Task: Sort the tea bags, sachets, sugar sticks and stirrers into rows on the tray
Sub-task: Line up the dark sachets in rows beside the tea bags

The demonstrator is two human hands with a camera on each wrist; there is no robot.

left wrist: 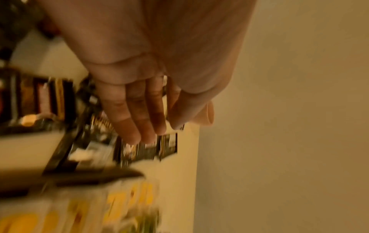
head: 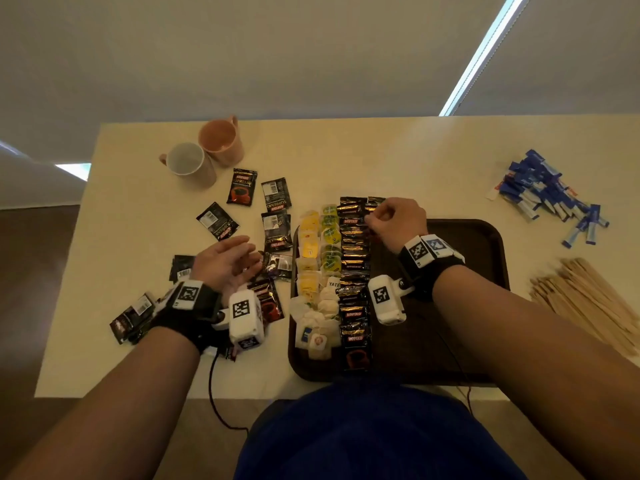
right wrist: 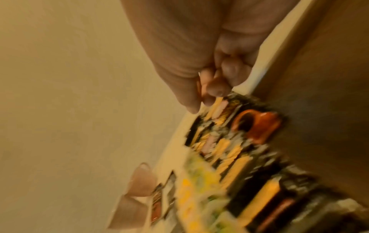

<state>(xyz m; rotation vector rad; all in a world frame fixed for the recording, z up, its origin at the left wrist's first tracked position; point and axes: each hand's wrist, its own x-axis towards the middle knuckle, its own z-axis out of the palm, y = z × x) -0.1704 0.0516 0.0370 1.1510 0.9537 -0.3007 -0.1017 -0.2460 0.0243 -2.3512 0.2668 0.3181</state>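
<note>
A dark brown tray [head: 481, 237] holds rows along its left side: yellow tea bags [head: 309, 249], green tea bags [head: 330, 237], white tea bags [head: 320, 327] and a long row of black coffee sachets [head: 353, 258]. My right hand [head: 375, 218] is at the far end of that row, its curled fingers pinching the edge of a black coffee sachet [right wrist: 239, 119]. My left hand [head: 239, 259] hovers with straight fingers [left wrist: 139, 119] over loose black sachets [left wrist: 139, 151] left of the tray and holds nothing.
More loose sachets [head: 242, 187] lie scattered on the table left of the tray. Two mugs [head: 188, 164] stand at the back left. Blue sugar sticks [head: 543, 192] are piled at the back right, wooden stirrers [head: 588, 299] at the right. The tray's right half is bare.
</note>
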